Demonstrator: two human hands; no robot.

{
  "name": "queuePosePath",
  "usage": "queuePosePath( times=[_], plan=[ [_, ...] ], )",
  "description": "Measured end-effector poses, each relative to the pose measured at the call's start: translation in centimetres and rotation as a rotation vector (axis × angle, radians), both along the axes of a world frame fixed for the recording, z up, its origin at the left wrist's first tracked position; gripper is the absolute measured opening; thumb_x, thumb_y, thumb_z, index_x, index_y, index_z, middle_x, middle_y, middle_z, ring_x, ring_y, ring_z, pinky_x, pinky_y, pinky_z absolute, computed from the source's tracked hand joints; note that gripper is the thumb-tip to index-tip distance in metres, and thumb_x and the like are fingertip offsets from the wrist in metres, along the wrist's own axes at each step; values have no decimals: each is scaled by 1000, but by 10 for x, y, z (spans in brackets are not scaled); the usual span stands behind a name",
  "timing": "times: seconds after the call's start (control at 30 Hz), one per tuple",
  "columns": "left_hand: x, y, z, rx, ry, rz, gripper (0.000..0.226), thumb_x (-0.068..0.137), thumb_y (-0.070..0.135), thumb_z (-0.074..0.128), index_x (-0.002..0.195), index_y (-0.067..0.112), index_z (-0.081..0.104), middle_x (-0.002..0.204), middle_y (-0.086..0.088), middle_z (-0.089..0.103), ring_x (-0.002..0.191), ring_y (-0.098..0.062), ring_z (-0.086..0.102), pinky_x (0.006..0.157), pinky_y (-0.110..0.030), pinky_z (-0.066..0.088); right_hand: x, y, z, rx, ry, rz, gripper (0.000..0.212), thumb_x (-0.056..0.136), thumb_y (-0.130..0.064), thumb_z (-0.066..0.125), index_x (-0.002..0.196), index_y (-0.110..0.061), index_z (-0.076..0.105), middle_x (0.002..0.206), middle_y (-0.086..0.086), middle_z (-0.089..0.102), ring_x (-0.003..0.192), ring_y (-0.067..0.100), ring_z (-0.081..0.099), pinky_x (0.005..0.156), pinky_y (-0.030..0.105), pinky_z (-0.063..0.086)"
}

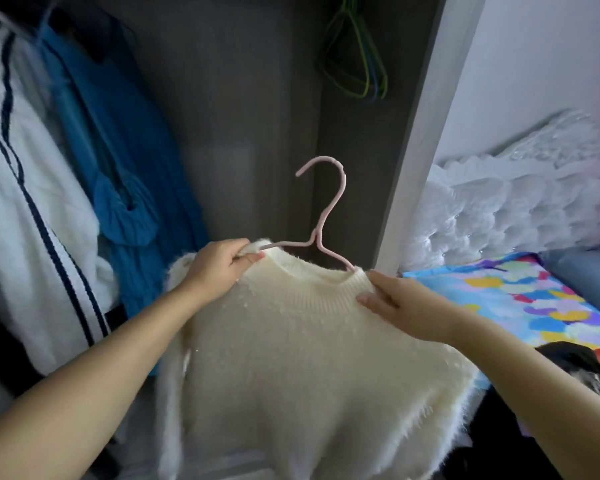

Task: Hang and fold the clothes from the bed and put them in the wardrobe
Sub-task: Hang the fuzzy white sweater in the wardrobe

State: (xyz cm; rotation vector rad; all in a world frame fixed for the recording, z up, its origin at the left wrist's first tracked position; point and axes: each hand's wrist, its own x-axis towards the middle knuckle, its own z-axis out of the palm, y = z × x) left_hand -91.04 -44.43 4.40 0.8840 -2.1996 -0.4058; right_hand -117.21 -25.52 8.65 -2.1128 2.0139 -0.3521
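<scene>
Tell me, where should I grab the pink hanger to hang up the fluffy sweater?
Probably the straight neck of the pink hanger, just below the hook, reaching in from above. That part pokes bare out of the cream sweater's collar, so fingers can wrap it, and the hook stays free for the rail. Both shoulders are covered: the left hand and right hand hold them.
</scene>
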Motion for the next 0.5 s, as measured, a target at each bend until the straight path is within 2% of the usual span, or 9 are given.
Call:
queuePosePath(
  times=[0.07,0.17,0.23,0.33,0.4,0.47,0.5],
  plan=[
    [4,-10,7,24,-6,-21,47,79,65,41,59,22,40,54,6,39,51,-6,41,51,-26,28,13,-4,5,-98,-105,34,37,96,-51,30,90,-21,50,76,-3,60,73,16,59,76,39,49],
    [13,-38,13,-28,-42,17,44,80,65,39,60,27,33,59,7,39,56,-6,39,56,-34,31,22,-18,24,-106,-289,20,29,99,-38,39,89,-20,59,75,-4,59,68,3,53,74,31,47],
    [12,-54,12,-30,-41,35,43,80,66,35,61,28,31,62,8,38,61,-12,40,60,-37,32,28,-26,32,-87,-404,1,26,99,-33,43,93,-19,64,78,-2,62,70,2,54,74,28,48],
    [3,-76,13,43,-6,76,39,80,64,35,63,30,34,70,10,42,74,-18,47,67,-36,35,44,-56,37,-60,-575,-52,28,99,-32,46,95,-14,66,77,-1,63,70,10,55,70,36,49],
    [-3,-97,21,125,34,105,33,88,53,46,67,29,39,79,4,48,83,-24,51,73,-35,39,61,-84,47,-65,-666,-95,28,99,-31,48,94,-13,69,77,7,67,69,17,56,68,35,45],
    [0,-125,38,184,42,120,23,96,37,49,81,21,50,92,-2,53,91,-25,55,77,-33,42,82,-119,63,-84,-714,-93,29,98,-31,49,95,-10,70,86,23,68,71,23,57,70,37,44],
    [1,-136,46,221,23,120,23,98,36,46,91,15,54,98,-3,54,93,-24,56,80,-33,43,90,-133,70,-87,-733,-91,31,98,-31,50,97,-7,69,92,28,66,72,25,57,70,38,43]
  ],
)
